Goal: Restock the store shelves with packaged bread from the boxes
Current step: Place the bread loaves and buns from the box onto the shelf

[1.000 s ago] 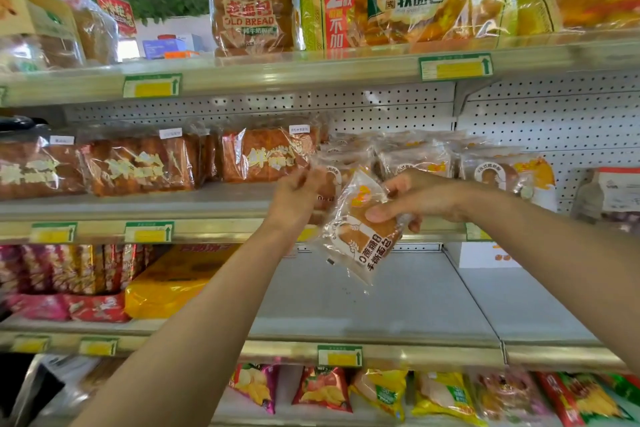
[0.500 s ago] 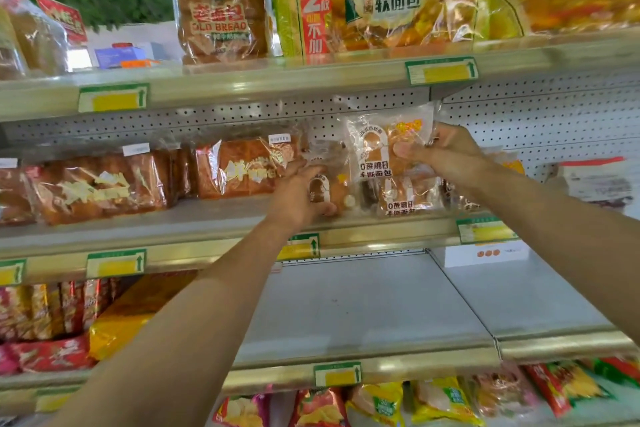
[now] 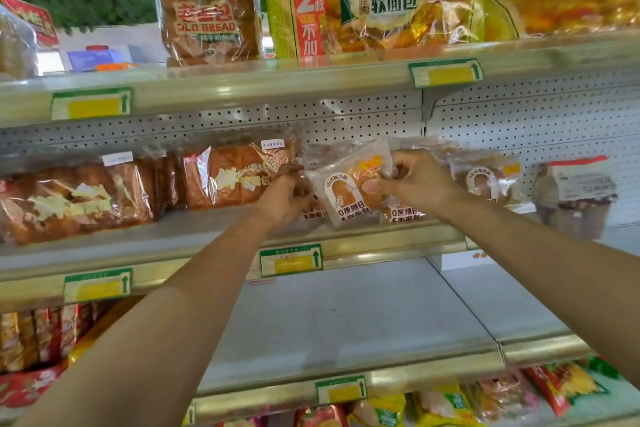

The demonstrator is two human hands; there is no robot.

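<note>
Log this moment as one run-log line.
right hand pinches small bread packet | left hand steadies row | middle shelf | placing

Single head-worn view, facing forward, close to store shelves (image 3: 221,87), arm's reach

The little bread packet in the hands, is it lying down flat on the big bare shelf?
No, the small bread packet is held by the right hand up at the middle shelf, among other packets.

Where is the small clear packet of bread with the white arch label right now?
Head view, centre: the small clear bread packet sits on the middle shelf, pinched by the right hand, beside the left hand.
</note>
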